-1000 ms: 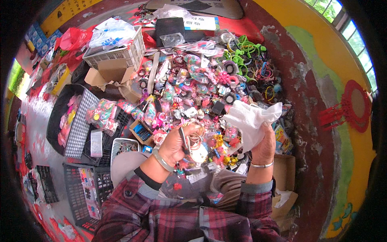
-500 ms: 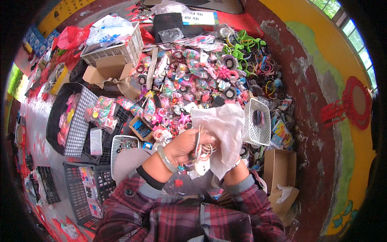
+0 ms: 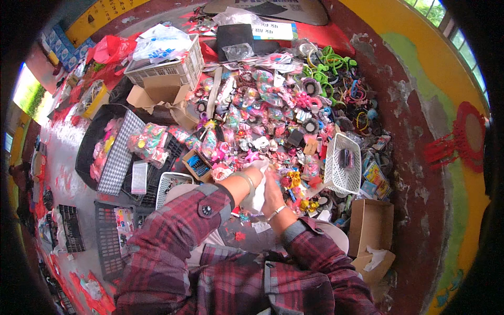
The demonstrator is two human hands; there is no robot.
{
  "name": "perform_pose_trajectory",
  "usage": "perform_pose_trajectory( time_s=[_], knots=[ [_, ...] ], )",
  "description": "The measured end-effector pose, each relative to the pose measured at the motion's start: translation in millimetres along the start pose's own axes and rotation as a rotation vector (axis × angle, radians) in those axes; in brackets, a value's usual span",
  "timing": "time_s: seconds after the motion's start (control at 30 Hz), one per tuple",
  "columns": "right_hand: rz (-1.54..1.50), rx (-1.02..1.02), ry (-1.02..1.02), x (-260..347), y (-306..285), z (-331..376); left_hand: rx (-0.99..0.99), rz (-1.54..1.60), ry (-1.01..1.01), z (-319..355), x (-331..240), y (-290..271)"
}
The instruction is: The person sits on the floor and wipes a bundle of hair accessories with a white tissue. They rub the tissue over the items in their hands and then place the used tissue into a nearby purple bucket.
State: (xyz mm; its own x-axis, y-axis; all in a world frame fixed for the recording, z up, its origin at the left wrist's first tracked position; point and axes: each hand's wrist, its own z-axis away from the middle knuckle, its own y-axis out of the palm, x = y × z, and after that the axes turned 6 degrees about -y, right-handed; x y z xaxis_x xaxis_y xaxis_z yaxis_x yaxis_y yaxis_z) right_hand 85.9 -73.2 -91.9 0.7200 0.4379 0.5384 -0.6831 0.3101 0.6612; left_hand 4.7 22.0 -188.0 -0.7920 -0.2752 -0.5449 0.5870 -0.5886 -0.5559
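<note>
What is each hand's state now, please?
Left hand: at the white cloth, partly hidden; grip cannot be told.
Right hand: against the same cloth; grip unclear.

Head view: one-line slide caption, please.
Left hand and right hand, together at a white cloth, before heaped trinkets.

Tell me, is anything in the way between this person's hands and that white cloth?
Nothing visible: the left hand and right hand both touch the white cloth between them. Whether it covers something can't be seen.

Light's bright w/ glare on L floor (image 3: 67,140), edges bent.
</note>
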Motion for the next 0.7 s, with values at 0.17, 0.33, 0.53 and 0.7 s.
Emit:
perform_pose_trajectory(
  time_s=[0.17,0.33,0.53,0.7],
  knots=[
    [-0.287,-0.081,-0.209,9,14,-5,0.261,0.766,-0.143,99,-89,-60],
    [-0.484,0.09,-0.303,38,12,-18,0.333,1.039,0.1,149,-133,-97],
    [-0.549,0.35,-0.375,83,38,25,0.159,0.461,0.622,199,-143,-127],
    [-0.484,0.474,-0.449,98,48,41,-0.44,0.015,0.897,187,-129,-105]
  ],
)
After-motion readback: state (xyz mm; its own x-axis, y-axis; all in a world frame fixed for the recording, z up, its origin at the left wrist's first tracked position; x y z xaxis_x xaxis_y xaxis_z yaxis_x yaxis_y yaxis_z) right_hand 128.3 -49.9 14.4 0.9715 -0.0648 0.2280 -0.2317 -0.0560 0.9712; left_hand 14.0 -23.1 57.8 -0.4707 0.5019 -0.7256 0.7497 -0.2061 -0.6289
